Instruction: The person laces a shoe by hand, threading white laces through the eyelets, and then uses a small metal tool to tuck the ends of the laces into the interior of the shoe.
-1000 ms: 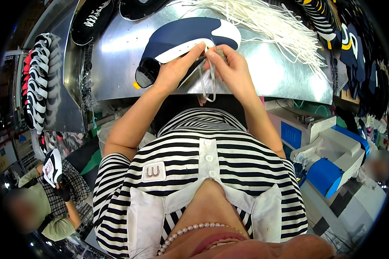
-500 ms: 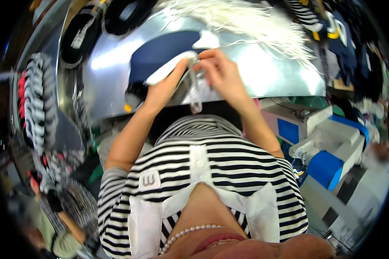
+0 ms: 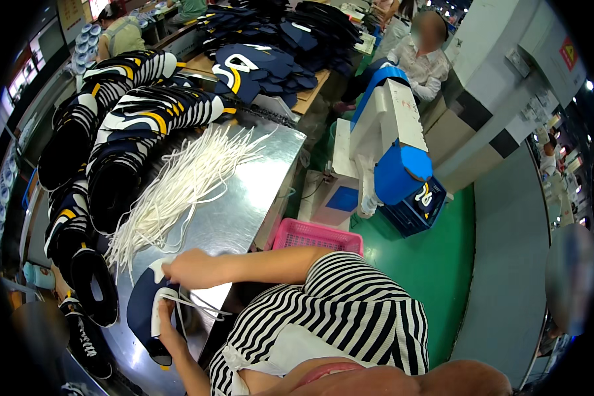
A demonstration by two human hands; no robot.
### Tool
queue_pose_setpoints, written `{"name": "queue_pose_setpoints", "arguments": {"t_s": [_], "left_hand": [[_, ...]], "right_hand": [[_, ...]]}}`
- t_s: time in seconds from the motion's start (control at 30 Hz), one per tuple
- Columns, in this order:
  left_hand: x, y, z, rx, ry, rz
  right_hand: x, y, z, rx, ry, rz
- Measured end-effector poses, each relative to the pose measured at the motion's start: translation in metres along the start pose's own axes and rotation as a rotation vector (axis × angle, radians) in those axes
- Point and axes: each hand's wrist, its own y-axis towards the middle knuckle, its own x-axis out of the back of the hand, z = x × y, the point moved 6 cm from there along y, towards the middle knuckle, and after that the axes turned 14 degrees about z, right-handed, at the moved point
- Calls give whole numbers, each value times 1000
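Observation:
A navy shoe upper with white parts lies on the metal table in front of me. My left hand grips it at the white eyelet strip, with the thumb on top. A white shoelace runs out beside that thumb in loops toward the table's edge. My right hand is closed at the upper's far end, by its white tip. Whatever its fingertips hold is hidden.
Loose white laces are heaped beyond my hands. Rows of stacked striped uppers stand at the left, with navy pieces piled behind. At right are a white-and-blue machine, a pink basket and a seated person.
My view has swung to the right, bringing the lace heap, machine and basket into fuller view. My right hand has moved away from the left, toward the upper's far end, and its fingers have closed.

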Motion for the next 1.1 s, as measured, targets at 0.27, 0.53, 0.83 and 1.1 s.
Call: {"name": "queue_pose_setpoints", "arguments": {"t_s": [0.27, 0.53, 0.83, 1.1], "left_hand": [[19, 0, -19, 213, 301, -3], [-7, -12, -58, -14, 750, 171], [-20, -13, -80, -420, 1336, -66], [-13, -15, -88, -457, 1198, -144]], "right_hand": [[-12, 15, -35, -37, 442, -146], [-28, 48, -83, -37, 591, -373], [-66, 45, -28, -66, 609, 11], [-71, 51, -18, 162, 948, 8]]}}
